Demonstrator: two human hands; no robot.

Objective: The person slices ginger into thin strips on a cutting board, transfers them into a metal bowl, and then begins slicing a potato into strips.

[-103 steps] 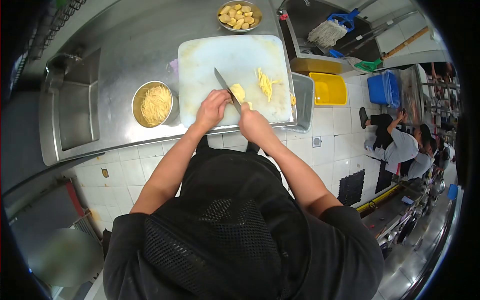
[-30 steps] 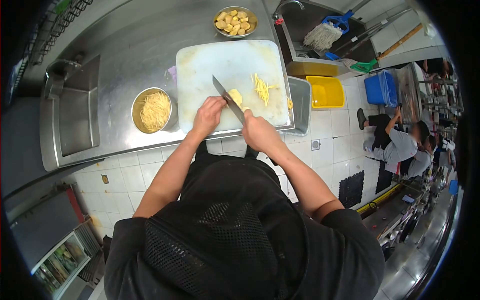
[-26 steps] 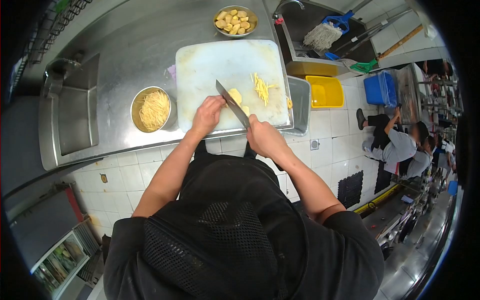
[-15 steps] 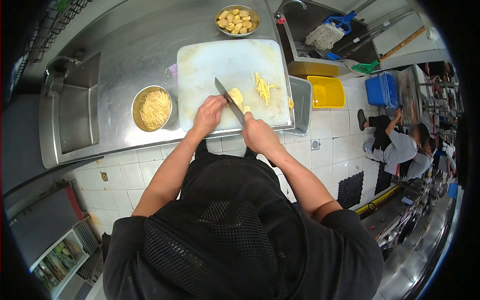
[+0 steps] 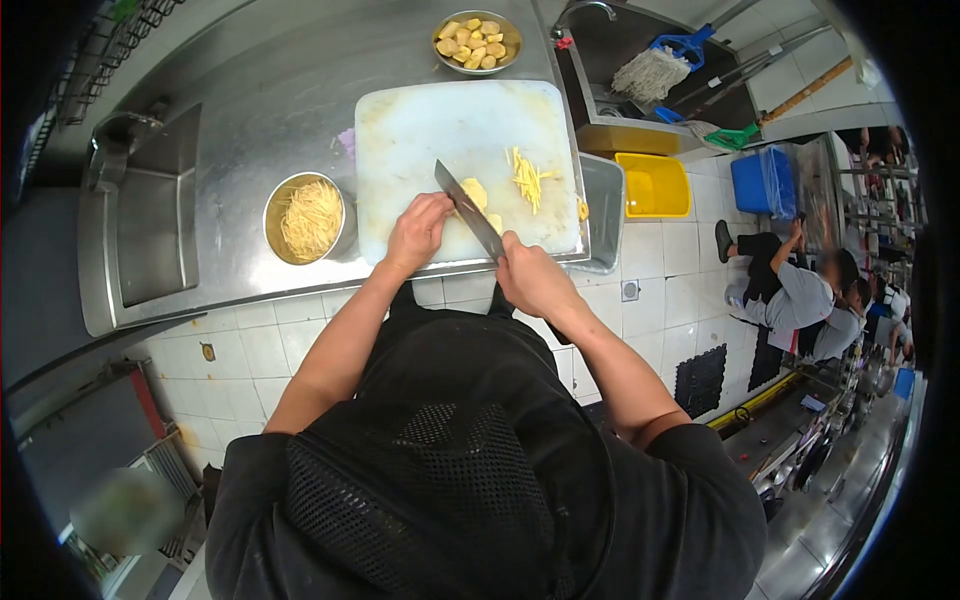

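Observation:
My right hand (image 5: 535, 275) is wrapped round the handle of a kitchen knife (image 5: 470, 212), its broad blade pointing up and left over the white cutting board (image 5: 410, 130). The fingers of my left hand (image 5: 418, 228) are curled and pressed together on a piece of peeled ginger at the blade's left side, mostly hidden by fingers and blade. Pale ginger slices (image 5: 476, 194) lie just right of the blade. Farther right on the board is a small pile of ginger strips (image 5: 528, 180). A metal container (image 5: 348, 228) full of fine ginger shreds (image 5: 310, 220) stands left of the board.
Behind the board sits a metal bowl (image 5: 440, 50) of peeled ginger chunks (image 5: 475, 45). A sink (image 5: 160, 235) is at left. To the right are a grey bin (image 5: 602, 215), a yellow tub (image 5: 652, 185), and mops in another sink (image 5: 600, 75). People (image 5: 800, 290) sit farther right.
My right hand and the knife have shifted slightly right and toward me. My left hand has hardly moved. A blurred shape has appeared at the lower left.

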